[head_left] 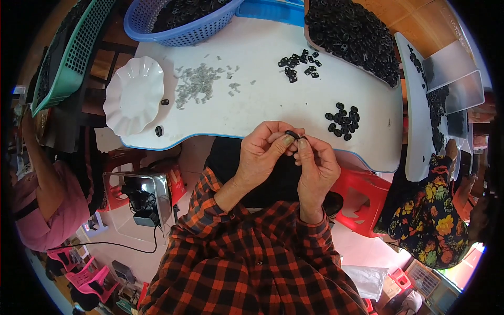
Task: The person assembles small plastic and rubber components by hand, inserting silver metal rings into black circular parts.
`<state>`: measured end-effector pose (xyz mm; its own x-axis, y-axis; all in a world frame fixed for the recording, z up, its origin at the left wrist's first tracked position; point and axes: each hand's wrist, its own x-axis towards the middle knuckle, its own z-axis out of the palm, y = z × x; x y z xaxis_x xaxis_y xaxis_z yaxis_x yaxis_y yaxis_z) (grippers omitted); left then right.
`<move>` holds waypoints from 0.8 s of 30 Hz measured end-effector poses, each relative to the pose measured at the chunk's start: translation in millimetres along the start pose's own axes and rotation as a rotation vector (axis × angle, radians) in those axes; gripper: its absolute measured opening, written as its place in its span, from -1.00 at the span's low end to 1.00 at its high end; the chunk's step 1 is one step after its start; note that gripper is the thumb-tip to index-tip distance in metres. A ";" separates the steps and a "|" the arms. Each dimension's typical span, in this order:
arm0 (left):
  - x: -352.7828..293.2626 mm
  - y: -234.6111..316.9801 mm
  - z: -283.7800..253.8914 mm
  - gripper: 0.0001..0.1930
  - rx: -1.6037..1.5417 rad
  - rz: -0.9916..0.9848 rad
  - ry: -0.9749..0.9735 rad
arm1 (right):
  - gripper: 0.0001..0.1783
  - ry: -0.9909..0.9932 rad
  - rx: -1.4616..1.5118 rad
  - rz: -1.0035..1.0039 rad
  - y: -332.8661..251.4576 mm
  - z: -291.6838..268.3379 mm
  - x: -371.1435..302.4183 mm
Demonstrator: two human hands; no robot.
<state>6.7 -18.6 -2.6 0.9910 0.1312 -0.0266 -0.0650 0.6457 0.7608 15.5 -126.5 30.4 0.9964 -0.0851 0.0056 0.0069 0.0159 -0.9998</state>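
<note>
My left hand [266, 150] and my right hand [317, 163] meet just off the near edge of the white table [231, 118]. Between their fingertips they pinch a small black oval part [292, 135]; its details are mostly covered by my fingers. To the right on the table lies a group of black oval parts [344, 122]. Farther back is a scatter of black parts with holes [299, 65]. Small clear pieces [198, 84] form a loose pile at the left. Two single black parts, one an oval [159, 131], lie beside the white scalloped plate [134, 94].
A blue basket [184, 31] of black parts stands at the back left, a heaped tray [350, 51] at the back right. A green basket [79, 58] is far left. People sit at both sides, one at another table [415, 152]. Red stools [358, 194] stand below.
</note>
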 end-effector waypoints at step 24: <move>3.8 16.4 -18.3 -0.71 0.031 -0.155 -0.115 | -0.88 -0.104 0.033 0.026 -2.9 -4.0 12.3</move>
<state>7.3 6.3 -2.1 0.9958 -0.0560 -0.0727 0.0917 0.6277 0.7730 27.4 -131.5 33.4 0.9997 0.0193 -0.0172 -0.0181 0.0496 -0.9986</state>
